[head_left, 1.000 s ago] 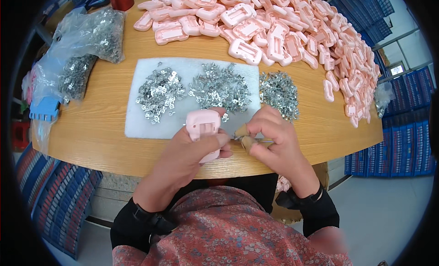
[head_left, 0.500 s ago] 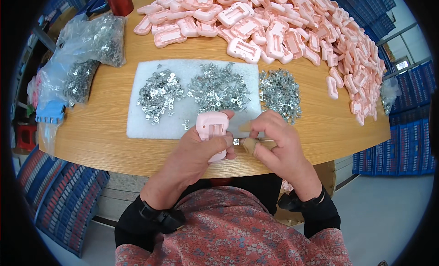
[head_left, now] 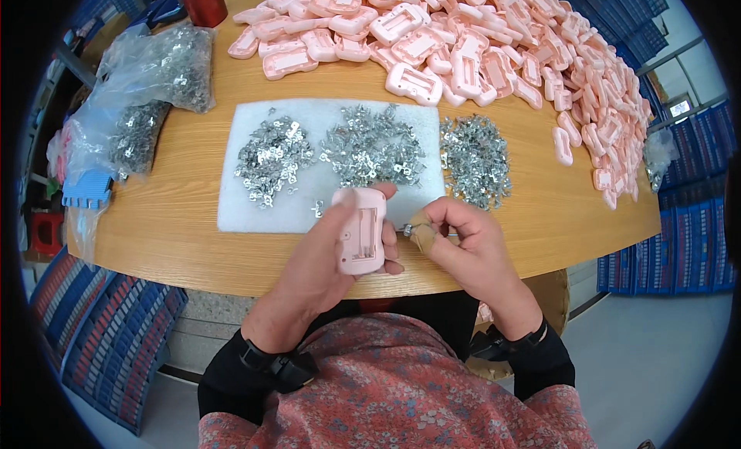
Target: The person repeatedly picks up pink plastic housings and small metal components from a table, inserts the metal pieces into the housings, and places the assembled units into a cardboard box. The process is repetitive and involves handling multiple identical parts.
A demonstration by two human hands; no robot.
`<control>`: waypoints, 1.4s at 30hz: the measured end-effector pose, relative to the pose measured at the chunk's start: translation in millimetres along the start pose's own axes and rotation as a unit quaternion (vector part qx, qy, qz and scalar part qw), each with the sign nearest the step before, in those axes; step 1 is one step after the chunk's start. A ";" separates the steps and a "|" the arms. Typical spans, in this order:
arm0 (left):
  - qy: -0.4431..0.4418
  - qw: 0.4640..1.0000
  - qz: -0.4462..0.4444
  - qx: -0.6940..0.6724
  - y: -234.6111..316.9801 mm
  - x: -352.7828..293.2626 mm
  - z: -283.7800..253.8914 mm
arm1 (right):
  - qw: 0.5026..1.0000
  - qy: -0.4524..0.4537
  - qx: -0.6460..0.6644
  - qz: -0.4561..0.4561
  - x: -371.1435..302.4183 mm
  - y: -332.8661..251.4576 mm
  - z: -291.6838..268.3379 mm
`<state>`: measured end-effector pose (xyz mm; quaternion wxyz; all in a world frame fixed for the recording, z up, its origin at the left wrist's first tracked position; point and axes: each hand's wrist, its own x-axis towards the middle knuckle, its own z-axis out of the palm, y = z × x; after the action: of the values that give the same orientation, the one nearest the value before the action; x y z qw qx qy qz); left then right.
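Observation:
My left hand [head_left: 305, 248] is closed round a pink plastic housing [head_left: 374, 257], its open battery compartment facing up. The thumb lies along the housing's left side, and fingertips show at its right edge. Just right of it, my right hand [head_left: 482, 252] pinches a small shiny metal clip [head_left: 407, 230] between thumb and forefinger, which wear tan coverings. A thin metal rod [head_left: 454, 235] also shows within this hand. Beyond both hands, a white foam pad [head_left: 233, 216] bears a left clip pile [head_left: 272, 159], a middle clip pile [head_left: 373, 146] and a stray clip [head_left: 317, 208].
Another heap of metal pieces [head_left: 475, 159] lies right of the pad. Many pink housings [head_left: 467, 67] are piled across the table's back and right. Clear bags of metal parts [head_left: 181, 71], a blue slotted piece [head_left: 86, 189] and a red cylinder [head_left: 203, 3] stand at the left.
My left thumb has moved off the compartment to the housing's upper left, and the housing has turned slightly. The clip in my right hand has changed angle.

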<state>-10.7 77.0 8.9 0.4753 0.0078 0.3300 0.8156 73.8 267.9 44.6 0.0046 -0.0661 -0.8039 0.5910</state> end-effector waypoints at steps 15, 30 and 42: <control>-0.029 0.995 -0.084 -0.050 0.3 -9.1 -1.8 | 0.907 0.004 -0.322 -0.270 15.6 -17.5 2.3; 0.016 0.994 -0.105 0.034 -4.7 -6.3 2.3 | 0.878 0.003 -0.392 -0.275 15.1 -28.3 16.8; 0.019 0.990 -0.142 -0.007 -7.4 -6.3 -4.3 | 0.921 -0.017 -0.341 -0.187 12.4 -26.1 16.6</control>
<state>-3.0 72.2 3.4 0.5801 -0.0584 0.3312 0.7419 57.5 245.9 63.6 0.0787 0.0979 -0.9545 0.2706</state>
